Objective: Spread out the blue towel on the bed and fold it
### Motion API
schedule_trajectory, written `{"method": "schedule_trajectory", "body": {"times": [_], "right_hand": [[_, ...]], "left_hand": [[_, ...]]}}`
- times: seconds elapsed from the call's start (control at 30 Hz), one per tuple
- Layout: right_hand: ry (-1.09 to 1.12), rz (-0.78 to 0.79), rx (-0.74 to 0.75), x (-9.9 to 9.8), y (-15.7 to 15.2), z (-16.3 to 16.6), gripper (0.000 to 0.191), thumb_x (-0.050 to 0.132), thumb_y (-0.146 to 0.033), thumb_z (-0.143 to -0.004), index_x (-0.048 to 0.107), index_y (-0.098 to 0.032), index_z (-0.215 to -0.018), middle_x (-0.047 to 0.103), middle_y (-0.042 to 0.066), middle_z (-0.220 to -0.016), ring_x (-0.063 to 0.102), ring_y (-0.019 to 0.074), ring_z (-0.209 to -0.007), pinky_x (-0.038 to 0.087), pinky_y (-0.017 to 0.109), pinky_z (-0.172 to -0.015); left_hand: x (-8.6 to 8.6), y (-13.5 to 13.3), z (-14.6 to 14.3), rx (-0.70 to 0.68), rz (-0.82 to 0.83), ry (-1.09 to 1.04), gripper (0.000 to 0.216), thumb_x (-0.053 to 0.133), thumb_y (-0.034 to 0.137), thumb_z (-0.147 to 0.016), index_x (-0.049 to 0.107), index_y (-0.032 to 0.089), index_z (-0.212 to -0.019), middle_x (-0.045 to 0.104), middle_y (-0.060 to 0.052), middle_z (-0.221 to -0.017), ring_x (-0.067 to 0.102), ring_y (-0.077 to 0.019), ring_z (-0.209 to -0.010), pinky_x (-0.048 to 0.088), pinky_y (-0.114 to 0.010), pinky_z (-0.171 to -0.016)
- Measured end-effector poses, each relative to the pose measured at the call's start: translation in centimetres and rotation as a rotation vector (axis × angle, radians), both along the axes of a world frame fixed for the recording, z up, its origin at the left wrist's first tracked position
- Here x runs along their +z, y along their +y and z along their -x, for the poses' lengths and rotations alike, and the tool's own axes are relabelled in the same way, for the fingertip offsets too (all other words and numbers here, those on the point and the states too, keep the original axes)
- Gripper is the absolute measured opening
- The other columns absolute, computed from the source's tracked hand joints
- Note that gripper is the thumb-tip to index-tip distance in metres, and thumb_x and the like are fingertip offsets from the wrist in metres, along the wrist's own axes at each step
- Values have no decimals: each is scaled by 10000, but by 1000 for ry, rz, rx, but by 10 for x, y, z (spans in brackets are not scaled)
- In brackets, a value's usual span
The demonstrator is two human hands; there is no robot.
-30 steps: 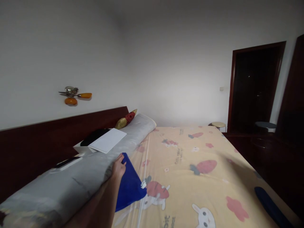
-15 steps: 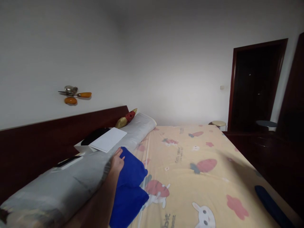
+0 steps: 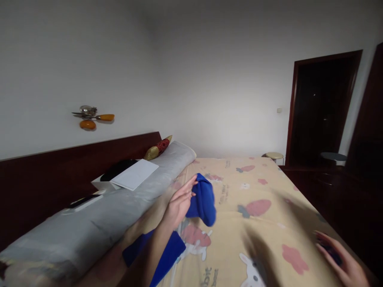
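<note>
Bed point(image 3: 257, 187) with a yellow rabbit-and-carrot sheet fills the view; the blue cloth point(image 3: 203, 197) is lifted above it near the middle-left, its lower part trailing down past the forearm to the sheet. Left hand point(image 3: 179, 201) carries the cloth; fingers look loosely spread against its side, motion-blurred, so the exact grip is hard to tell. To do this well: keep the raised fold bunched and clear of the bolster so it does not drag.

Long grey bolster point(image 3: 98, 215) runs along the dark headboard point(image 3: 48, 175), just left of the cloth. White box point(image 3: 131, 177) rests on it.

Right hand point(image 3: 344, 261) sits at the bed's right edge on a dark blue item; fingers curled, grip unclear.
</note>
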State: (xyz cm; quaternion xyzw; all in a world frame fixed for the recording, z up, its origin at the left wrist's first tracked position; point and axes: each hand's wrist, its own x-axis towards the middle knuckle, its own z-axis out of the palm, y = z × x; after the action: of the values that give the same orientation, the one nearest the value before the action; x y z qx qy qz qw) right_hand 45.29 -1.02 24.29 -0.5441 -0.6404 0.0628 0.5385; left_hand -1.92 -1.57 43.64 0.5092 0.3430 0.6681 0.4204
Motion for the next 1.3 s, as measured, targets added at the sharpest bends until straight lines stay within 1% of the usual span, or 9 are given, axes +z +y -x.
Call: {"method": "schedule_trajectory", "body": {"times": [0.13, 0.3, 0.4, 0.5, 0.63, 0.7, 0.93, 1.17, 1.3], "right_hand": [[-98, 22, 201, 20, -7, 52, 412, 577, -485, -813, 567, -358, -1205, 654, 41, -1204, 626, 266, -1090, 576, 387, -856], [-150, -71, 318, 74, -45, 104, 464, 567, -417, -846, 510, -319, -1296, 625, 60, -1263, 590, 246, -1161, 540, 367, -921], [-98, -101, 417, 104, -63, 125, 396, 600, -399, -834, 571, -320, -1221, 679, 47, -1146, 648, 211, -1046, 562, 290, -846], [-28, -75, 573, 120, -71, 143, 249, 599, -377, -841, 626, -311, -1080, 706, 10, -932, 673, 147, -810, 563, 217, -717], [46, -94, 672, 126, -75, 160, 81, 576, -327, -858, 616, -271, -900, 673, -17, -770, 634, 116, -686, 537, 198, -642], [67, -133, 671, 126, -77, 164, 63, 579, -314, -855, 605, -260, -873, 667, -20, -744, 628, 113, -661, 534, 198, -623], [31, -301, 479, 127, -82, 167, 76, 646, -253, -810, 571, -247, -795, 624, -45, -665, 598, 93, -576, 487, 169, -533], [28, -305, 447, 117, -76, 166, 53, 581, -211, -842, 578, -250, -806, 642, -45, -686, 615, 83, -608, 482, 144, -569], [59, -242, 430, 113, -75, 168, 102, 584, -248, -821, 565, -232, -722, 622, -44, -614, 595, 88, -546, 463, 142, -516]], "left_hand": [[3, -29, -32, -185, 49, -24, 471, 646, 267, -721, 645, 232, -1191, 509, -50, -1418, 300, -262, -1362, 404, -291, -848], [-9, -54, -53, -343, 149, -32, 516, 679, 290, -680, 647, 241, -1192, 548, -61, -1372, 383, -262, -1269, 375, -319, -873], [-16, -67, -67, -443, 205, -23, 552, 710, 322, -659, 641, 246, -1201, 549, -54, -1368, 421, -247, -1201, 361, -321, -891], [-22, -77, -82, -550, 215, -1, 563, 731, 344, -651, 642, 257, -1200, 554, -42, -1355, 458, -213, -1107, 348, -310, -905], [-30, -85, -96, -663, 231, 36, 595, 731, 350, -653, 617, 274, -1232, 575, -38, -1299, 482, -185, -973, 329, -334, -933], [-32, -87, -99, -669, 217, 50, 614, 725, 362, -647, 607, 275, -1244, 570, -39, -1297, 471, -202, -1000, 322, -349, -933], [-34, -90, -107, -620, 162, 104, 563, 709, 354, -646, 639, 298, -1201, 548, -23, -1344, 395, -260, -1187, 295, -361, -933], [-38, -88, -111, -641, 146, 109, 572, 689, 348, -668, 619, 267, -1230, 531, -52, -1349, 412, -255, -1177, 292, -367, -944], [-49, -81, -113, -615, 123, 133, 593, 696, 347, -678, 593, 256, -1256, 540, -70, -1344, 430, -254, -1175, 304, -362, -920]]}}
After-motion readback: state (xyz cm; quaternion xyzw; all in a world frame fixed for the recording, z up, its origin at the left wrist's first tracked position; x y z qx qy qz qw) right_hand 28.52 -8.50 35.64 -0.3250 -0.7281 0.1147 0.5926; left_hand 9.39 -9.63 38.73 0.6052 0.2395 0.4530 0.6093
